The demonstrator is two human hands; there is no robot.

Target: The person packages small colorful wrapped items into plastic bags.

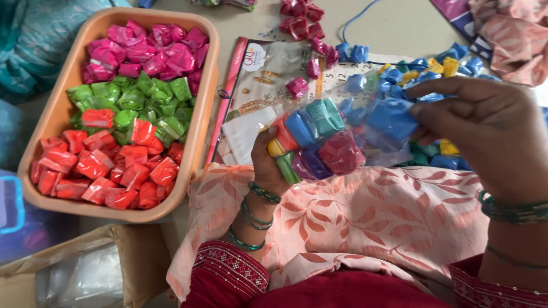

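Note:
My left hand (pixel 267 165) grips a clear plastic bag (pixel 319 140) from below; the bag holds several small packets in red, yellow, green, blue, teal, purple and magenta. My right hand (pixel 485 128) pinches the bag's upper right part, where a blue packet (pixel 391 117) shows through the plastic. Both wrists wear green bangles. The bag hangs above my lap, which is covered by a pink floral cloth (pixel 365 222).
An orange tub (pixel 63 91) at the left holds rows of magenta, green and red packets. Loose blue, yellow and teal packets (pixel 434 65) lie behind the bag, magenta ones (pixel 299 20) farther back. A printed calendar sheet (pixel 257 74) lies on the table. A cardboard box (pixel 85 268) stands at the lower left.

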